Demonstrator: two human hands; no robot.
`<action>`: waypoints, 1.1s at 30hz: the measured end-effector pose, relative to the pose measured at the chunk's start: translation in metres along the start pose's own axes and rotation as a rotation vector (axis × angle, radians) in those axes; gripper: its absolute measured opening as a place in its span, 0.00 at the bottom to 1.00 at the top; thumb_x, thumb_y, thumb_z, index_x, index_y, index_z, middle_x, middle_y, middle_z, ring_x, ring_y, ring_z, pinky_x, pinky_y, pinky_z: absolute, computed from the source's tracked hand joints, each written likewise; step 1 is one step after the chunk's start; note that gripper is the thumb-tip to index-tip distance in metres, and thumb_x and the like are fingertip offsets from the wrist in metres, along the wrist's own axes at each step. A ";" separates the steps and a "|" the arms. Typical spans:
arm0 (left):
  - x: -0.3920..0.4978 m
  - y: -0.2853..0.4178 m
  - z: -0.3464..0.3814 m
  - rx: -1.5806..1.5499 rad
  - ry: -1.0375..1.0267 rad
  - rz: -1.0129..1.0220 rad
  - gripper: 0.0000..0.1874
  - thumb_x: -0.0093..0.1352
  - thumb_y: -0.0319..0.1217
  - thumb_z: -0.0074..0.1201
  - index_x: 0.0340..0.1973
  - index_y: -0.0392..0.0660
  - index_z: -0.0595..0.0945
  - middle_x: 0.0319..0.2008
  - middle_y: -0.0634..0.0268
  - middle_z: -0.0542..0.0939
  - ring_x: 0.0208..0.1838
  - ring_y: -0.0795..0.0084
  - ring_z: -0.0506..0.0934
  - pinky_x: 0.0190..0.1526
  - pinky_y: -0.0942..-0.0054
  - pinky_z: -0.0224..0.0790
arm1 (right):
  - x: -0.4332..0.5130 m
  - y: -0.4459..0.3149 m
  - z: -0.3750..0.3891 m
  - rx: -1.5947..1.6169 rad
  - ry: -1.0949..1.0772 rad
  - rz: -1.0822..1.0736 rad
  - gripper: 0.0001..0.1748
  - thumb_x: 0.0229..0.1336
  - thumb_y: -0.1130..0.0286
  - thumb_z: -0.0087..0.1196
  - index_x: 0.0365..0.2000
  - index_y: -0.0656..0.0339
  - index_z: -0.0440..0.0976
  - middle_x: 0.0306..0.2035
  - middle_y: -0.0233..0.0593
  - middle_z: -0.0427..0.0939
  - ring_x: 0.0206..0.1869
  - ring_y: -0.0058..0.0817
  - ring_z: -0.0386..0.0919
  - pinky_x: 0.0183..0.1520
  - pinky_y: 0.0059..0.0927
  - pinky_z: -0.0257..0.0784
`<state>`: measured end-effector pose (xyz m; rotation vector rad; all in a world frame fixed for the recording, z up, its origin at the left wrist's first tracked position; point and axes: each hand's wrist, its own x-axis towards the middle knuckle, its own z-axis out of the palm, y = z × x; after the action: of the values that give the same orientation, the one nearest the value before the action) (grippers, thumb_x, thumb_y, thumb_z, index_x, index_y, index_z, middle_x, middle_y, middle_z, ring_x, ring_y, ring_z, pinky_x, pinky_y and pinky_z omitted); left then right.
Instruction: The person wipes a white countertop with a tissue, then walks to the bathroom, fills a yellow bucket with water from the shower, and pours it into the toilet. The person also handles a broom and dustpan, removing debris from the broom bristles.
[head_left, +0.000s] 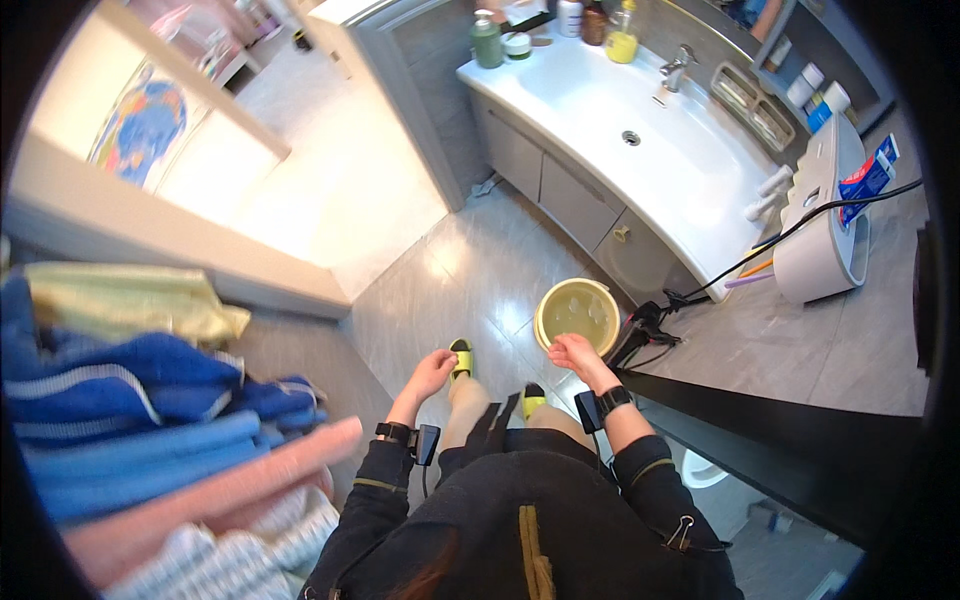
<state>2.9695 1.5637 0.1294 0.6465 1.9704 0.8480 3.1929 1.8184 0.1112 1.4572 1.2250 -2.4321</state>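
My left hand (435, 373) hangs in front of me with its fingers loosely bent, and no object shows in it. Below it is a yellow-green slipper (463, 358) on one foot. My right hand (579, 357) overlaps the near rim of a cream plastic bucket (539, 330) in the picture. Its fingers are relaxed and it appears to hold nothing; whether it touches the rim I cannot tell. Cloudy yellowish liquid (576, 311) with a few pale patches fills part of the bucket, which stands on the tiled floor.
A white washbasin (570, 97) with a chrome tap (677, 69) tops a grey cabinet (574, 199). Right of me, a grey counter (757, 352) holds a toothbrush holder (821, 247); a hair dryer (641, 326) hangs at its edge. Towels (135, 450) hang at left, beside a doorway.
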 end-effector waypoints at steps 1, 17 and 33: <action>0.024 0.006 -0.008 0.039 -0.047 0.023 0.17 0.68 0.38 0.47 0.44 0.37 0.76 0.40 0.56 0.79 0.45 0.67 0.76 0.48 0.70 0.67 | 0.004 -0.002 -0.002 0.055 0.052 -0.002 0.15 0.60 0.63 0.45 0.40 0.64 0.68 0.35 0.40 0.75 0.35 0.30 0.77 0.37 0.28 0.74; 0.319 0.140 -0.009 0.283 -0.756 0.041 0.15 0.70 0.39 0.42 0.46 0.43 0.74 0.40 0.65 0.79 0.42 0.75 0.76 0.42 0.74 0.68 | 0.011 0.058 0.025 0.921 0.628 -0.228 0.13 0.58 0.65 0.49 0.40 0.62 0.67 0.34 0.41 0.77 0.36 0.31 0.77 0.41 0.32 0.73; 0.466 0.094 0.134 0.622 -1.171 0.054 0.08 0.64 0.27 0.47 0.37 0.36 0.76 0.29 0.60 0.79 0.31 0.72 0.77 0.36 0.72 0.70 | 0.175 0.117 0.102 1.676 1.068 -0.223 0.13 0.58 0.65 0.48 0.40 0.62 0.66 0.35 0.40 0.75 0.40 0.32 0.76 0.47 0.33 0.72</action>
<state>2.8702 1.9953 -0.0895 1.1976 1.0708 -0.2024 3.0712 1.7303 -0.0675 3.1284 -1.5096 -2.6277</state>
